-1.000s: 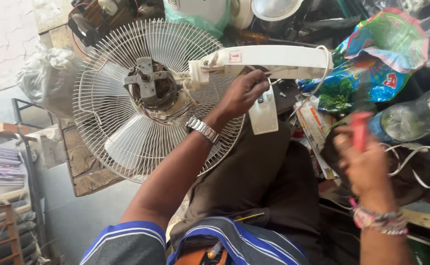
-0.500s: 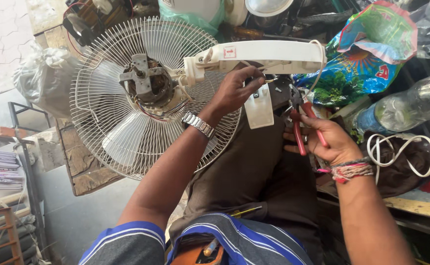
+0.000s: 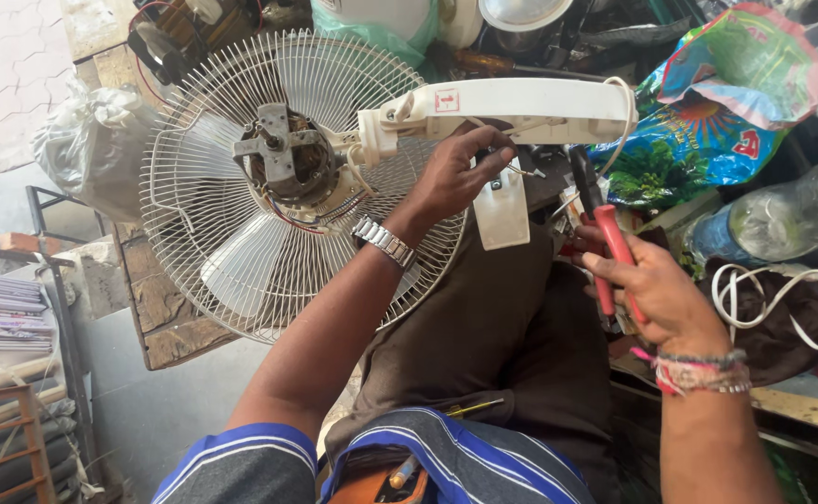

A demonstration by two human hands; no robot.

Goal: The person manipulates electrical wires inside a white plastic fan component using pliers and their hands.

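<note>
At centre frame, the white fan arm [image 3: 521, 110] is steadied by the left hand [image 3: 454, 175], fingers curled at its thin wires [image 3: 521, 172], while red-handled pliers [image 3: 612, 252] are gripped in the right hand [image 3: 656, 289]; a slip could likely snap those wires.

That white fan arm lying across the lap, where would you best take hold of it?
Probably mid-length on the white fan arm, coming from below as the left hand does. The arm is a long, straight bar lying level; its motor end is bare wires and metal, and the wire guard offers only thin wires.
</note>
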